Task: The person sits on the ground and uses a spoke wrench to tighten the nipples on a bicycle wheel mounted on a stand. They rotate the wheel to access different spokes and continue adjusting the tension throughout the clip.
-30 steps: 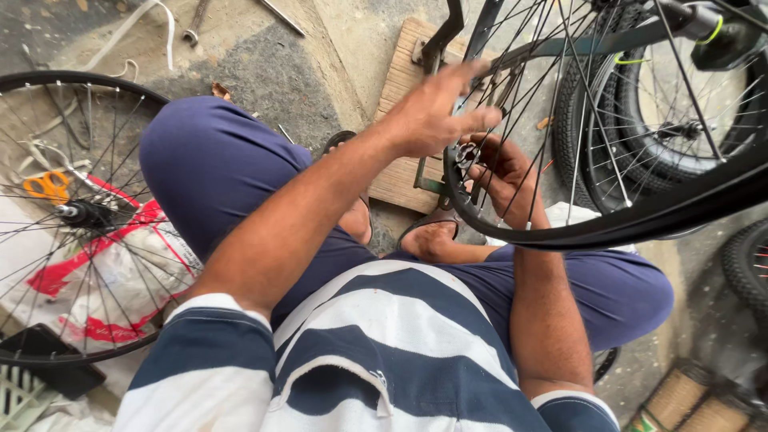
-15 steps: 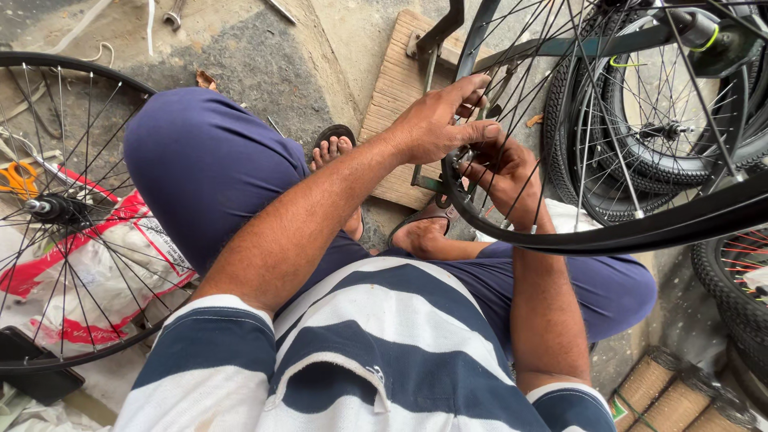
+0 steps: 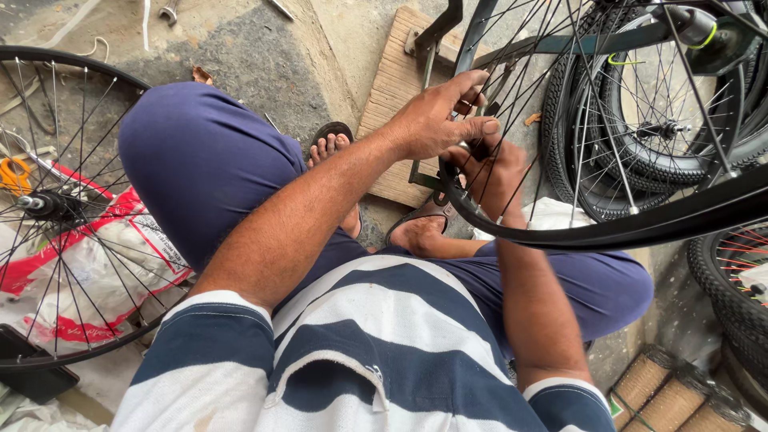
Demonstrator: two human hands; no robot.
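A black bicycle wheel rim [image 3: 608, 232] with thin metal spokes stands in a dark metal stand [image 3: 436, 36] in front of my knees. My left hand [image 3: 436, 120] rests on the rim's near left edge, fingers curled among the spokes and thumb pressed toward my right hand. My right hand [image 3: 496, 172] sits just behind the rim, its fingers closed around a spoke [image 3: 512, 96] where it meets the rim. Whatever small thing it pinches is hidden by my fingers. I sit cross-legged in blue trousers, bare feet in sandals under the wheel.
A second bare wheel [image 3: 80, 64] lies at my left over a white and red sack [image 3: 96, 272]. Stacked black tyres [image 3: 576, 160] stand behind the stand, which sits on a wooden board [image 3: 396, 88]. Another tyre [image 3: 732, 304] and brown coir rolls [image 3: 664, 392] are at right.
The view has swung a little. My left hand's spread fingers have drawn in, thumb now close to my right hand. Both hands stay at the same part of the rim.
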